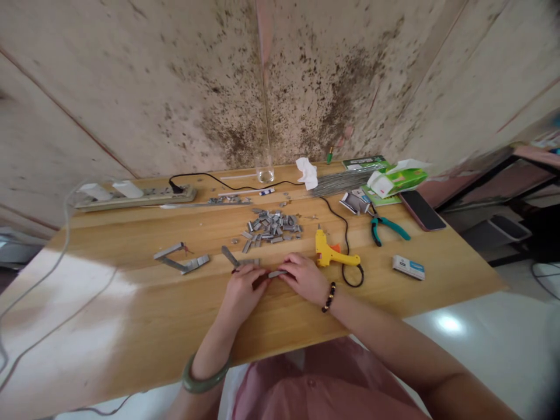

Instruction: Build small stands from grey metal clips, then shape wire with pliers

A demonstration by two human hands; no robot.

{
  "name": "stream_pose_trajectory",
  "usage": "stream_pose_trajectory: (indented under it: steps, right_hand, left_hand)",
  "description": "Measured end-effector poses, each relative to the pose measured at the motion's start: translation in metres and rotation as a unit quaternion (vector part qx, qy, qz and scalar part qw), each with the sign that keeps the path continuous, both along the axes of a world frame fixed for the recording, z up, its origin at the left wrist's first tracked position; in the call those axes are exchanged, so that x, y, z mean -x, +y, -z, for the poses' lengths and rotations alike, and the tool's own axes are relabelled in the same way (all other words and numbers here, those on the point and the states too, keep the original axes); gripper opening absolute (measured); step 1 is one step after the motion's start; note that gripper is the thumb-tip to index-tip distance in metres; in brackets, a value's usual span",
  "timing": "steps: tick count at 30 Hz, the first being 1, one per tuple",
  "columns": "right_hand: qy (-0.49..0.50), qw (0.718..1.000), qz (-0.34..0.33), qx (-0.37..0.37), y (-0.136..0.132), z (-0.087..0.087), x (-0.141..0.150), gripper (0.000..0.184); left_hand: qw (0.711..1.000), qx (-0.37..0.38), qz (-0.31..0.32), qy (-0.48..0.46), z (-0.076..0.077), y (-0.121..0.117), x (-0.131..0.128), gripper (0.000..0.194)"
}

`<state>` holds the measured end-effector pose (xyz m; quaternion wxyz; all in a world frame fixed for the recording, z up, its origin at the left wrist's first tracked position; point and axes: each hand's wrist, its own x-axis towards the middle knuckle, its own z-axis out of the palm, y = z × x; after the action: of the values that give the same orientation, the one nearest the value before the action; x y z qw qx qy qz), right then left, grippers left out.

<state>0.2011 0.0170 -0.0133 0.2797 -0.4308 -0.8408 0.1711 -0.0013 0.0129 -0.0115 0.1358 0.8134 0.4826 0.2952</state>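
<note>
While both hands meet low over the wooden table (297, 318), a small grey strip (277, 273) sits between them, the right hand (306, 279) pinching one end and the left hand (242, 289) pinching the other, presumably so that it cannot twist. Taking twelve o'clock as straight away from the person, the pile of grey pieces (272, 226) lies at twelve, just beyond the fingers, where a short reach would probably get to it. At ten o'clock, an angled grey piece (228, 255) lies partly hidden behind the left hand; whether they touch cannot be told. A bent grey frame (171, 263) rests at nine, apart from the loose pieces, perhaps to keep it from being knocked. The yellow glue gun (324, 251) lies at two, its nozzle facing the wall, which likely keeps the tip off the skin. Farther out at two are the teal-handled pliers (391, 226), and at three a small box (408, 267), both outside the working spot.
</note>
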Motion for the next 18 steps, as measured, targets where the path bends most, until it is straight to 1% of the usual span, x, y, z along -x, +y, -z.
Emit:
stream_pose_trajectory:
  steps: [4, 14, 18]
  right_hand:
    - [-0.005, 1.000, -0.001, -0.001, 0.0001, 0.0007, 0.0002, 0.012]
    - [0.000, 1.000, -0.005, 0.005, -0.0002, 0.0013, -0.0002, 0.016]
    - [-0.006, 1.000, -0.004, 0.003, -0.0005, 0.0005, -0.0002, 0.014]
  left_hand:
    - [1.000, 0.005, -0.004, 0.004, 0.0013, 0.0010, -0.0004, 0.011]
    - [1.000, 0.015, -0.009, 0.005, -0.0017, -0.0005, -0.0009, 0.013]
    - [1.000, 0.018, -0.008, 0.004, -0.0023, -0.0006, -0.0017, 0.012]
